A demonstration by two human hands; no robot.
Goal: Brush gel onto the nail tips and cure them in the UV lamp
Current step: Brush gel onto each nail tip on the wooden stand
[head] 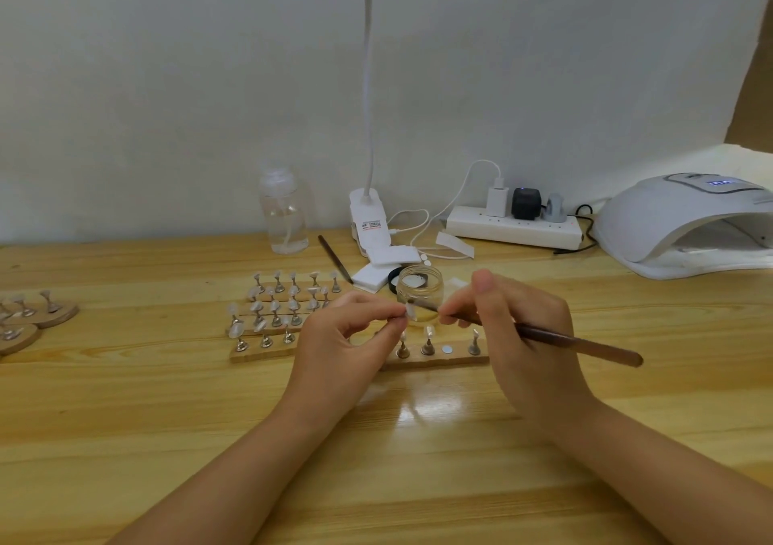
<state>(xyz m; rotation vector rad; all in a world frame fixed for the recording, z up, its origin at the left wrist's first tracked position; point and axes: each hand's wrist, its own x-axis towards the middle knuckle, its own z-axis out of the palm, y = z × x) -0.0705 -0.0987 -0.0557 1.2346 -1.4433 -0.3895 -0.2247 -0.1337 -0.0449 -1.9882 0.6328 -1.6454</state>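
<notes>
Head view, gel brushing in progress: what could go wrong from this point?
1. The left hand pinches the nail tip while the right hand brushes it; wet gel could smear onto the fingertips.
2. The open glass jar stands just behind both hands and could be knocked over.
3. The UV lamp sits far to the right; the carry risks touching the wet tip.

A pale nail tip is pinched up off the table in front of the small clear gel jar, with the tip of a brown brush on it. At two o'clock, far right, the white UV lamp sits with its mouth open.
</notes>
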